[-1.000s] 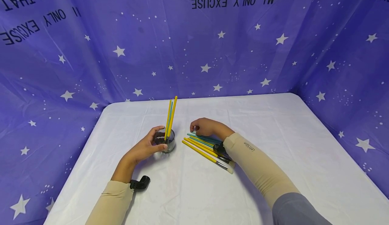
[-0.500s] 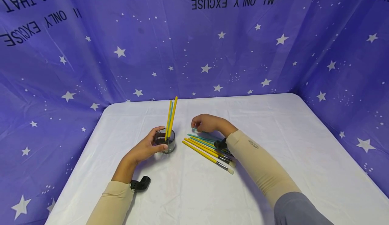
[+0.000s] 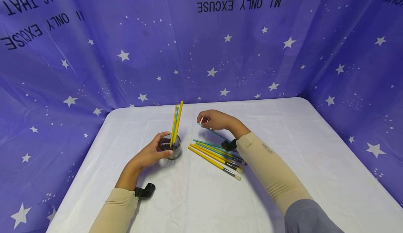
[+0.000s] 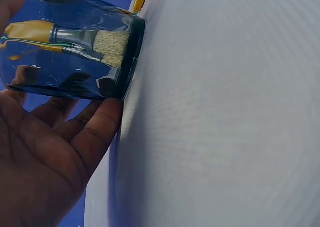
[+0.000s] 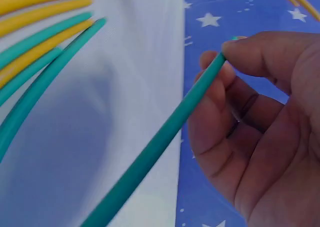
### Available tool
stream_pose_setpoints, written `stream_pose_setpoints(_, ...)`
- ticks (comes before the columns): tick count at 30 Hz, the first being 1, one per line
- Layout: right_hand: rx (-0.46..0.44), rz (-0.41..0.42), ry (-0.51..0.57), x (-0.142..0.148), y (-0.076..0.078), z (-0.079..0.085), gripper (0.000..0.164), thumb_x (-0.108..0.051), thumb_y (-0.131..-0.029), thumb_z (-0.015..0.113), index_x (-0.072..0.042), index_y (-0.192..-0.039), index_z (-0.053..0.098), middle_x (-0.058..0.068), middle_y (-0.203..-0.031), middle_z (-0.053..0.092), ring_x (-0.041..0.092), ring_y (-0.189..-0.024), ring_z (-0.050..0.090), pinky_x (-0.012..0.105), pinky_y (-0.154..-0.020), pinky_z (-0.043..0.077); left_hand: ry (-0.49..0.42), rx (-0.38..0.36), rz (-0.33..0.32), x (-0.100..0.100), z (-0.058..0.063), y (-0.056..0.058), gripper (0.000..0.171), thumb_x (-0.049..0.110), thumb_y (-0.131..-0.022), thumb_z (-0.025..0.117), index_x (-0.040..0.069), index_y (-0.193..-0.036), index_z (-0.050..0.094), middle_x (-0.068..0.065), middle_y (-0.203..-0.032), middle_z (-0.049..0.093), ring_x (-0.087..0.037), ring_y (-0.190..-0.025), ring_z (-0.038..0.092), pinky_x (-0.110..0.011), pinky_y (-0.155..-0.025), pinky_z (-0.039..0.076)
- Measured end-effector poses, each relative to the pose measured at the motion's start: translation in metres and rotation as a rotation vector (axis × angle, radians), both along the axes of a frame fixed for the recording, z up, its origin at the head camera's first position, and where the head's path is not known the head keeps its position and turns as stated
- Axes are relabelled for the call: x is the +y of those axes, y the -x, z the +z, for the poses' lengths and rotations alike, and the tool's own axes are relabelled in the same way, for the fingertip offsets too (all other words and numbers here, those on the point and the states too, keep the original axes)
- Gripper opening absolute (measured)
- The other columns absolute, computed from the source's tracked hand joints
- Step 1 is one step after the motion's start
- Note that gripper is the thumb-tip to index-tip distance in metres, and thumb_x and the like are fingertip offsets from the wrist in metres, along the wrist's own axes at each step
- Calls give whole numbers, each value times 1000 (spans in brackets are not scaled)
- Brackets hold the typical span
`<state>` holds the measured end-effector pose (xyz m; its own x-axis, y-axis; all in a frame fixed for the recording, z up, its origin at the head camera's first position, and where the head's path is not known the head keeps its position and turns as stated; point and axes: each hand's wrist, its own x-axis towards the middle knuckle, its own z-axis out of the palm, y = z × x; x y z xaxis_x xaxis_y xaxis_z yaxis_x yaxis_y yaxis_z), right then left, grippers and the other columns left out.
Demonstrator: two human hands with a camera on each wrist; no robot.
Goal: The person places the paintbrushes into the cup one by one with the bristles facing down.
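My left hand (image 3: pixel 150 155) curls round a clear glass (image 3: pixel 177 152) standing on the table, thumb on the near side and fingers on the far side. Two yellow-handled brushes (image 3: pixel 178 122) and a thin teal one (image 3: pixel 174 126) lean in it, handles up; through the glass in the left wrist view, pale bristles (image 4: pixel 111 44) point at its base. Between thumb and fingertips, my right hand (image 3: pixel 217 120) pinches the handle end of a teal paintbrush (image 5: pixel 165 129), raised above the table. Its other end is hidden behind the right wrist.
Below my right hand, several yellow and teal paintbrushes (image 3: pixel 207 157) lie fanned on the white-covered table (image 3: pixel 201 205), handles toward the glass. A purple starry cloth (image 3: pixel 189 51) hangs behind the table and along both sides.
My right hand has risen away from the pile, lifting the teal paintbrush's handle end with it. The left hand and the glass stay in place.
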<state>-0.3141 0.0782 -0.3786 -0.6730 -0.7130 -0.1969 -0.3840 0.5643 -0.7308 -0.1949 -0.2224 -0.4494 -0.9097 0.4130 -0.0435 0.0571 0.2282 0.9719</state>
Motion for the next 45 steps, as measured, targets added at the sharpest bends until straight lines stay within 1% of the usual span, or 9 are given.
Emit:
stream_pose_setpoints(3,28,-13,43,0,-2,7,16,-9,-101,55,-11,-116,60,15,-106,64,21,-75,55,39,-69,52,-4,-4,2,0,0,0,80,13,-91,73,10,-153,22,-21,-143,46,-35,-131,46,-43,-107,34)
stream_pose_setpoints(7,37,-27,103,1,-4,16,16,-9,-102,54,-11,-116,60,8,-99,63,24,-79,57,45,-74,53,4,3,5,0,0,0,79,13,-91,73,12,-152,23,-20,-142,47,-35,-131,46,-47,-108,32)
stream_pose_setpoints(12,30,-60,168,3,-5,26,17,-12,-102,53,-11,-118,58,9,-102,61,25,-83,59,42,-75,53,12,14,3,-1,1,0,79,13,-91,73,12,-152,23,-20,-142,48,-33,-130,47,-43,-106,34)
stream_pose_setpoints(21,6,-115,318,3,-8,39,18,-10,-101,54,-9,-119,54,12,-105,58,28,-91,59,41,-74,54,13,16,-1,-1,0,0,77,12,-92,72,11,-152,23,-23,-142,47,-36,-131,46,-49,-108,31)
stream_pose_setpoints(24,-20,-127,386,2,-10,41,16,-8,-101,54,-8,-117,54,16,-105,56,30,-91,58,42,-74,54,9,8,0,0,-1,0,77,12,-92,72,11,-152,23,-22,-143,46,-36,-131,46,-45,-107,33)
stream_pose_setpoints(29,-37,-165,494,-1,-12,42,15,-6,-101,53,-5,-116,52,16,-103,54,29,-90,56,48,-78,54,0,0,4,0,-1,0,77,11,-92,72,12,-152,24,-21,-142,46,-34,-129,46,-36,-104,36)
stream_pose_setpoints(33,-40,-217,603,-5,-14,45,17,-2,-98,54,-2,-115,50,12,-99,53,27,-87,56,52,-78,53,0,0,4,0,-1,0,77,11,-92,72,11,-152,24,-21,-142,46,-35,-130,46,-36,-104,35)
stream_pose_setpoints(40,-37,-314,823,-16,-20,52,18,2,-98,55,2,-114,46,9,-95,52,22,-86,57,42,-73,56,2,-10,6,-1,-1,0,77,12,-92,72,12,-152,24,-22,-143,45,-35,-131,45,-39,-106,34)
stream_pose_setpoints(45,-45,-336,970,-25,-24,54,16,5,-98,54,-3,-110,48,11,-97,54,21,-86,59,38,-71,57,9,-9,11,-1,0,0,78,13,-91,73,12,-152,24,-22,-141,46,-35,-128,46,-37,-105,35)
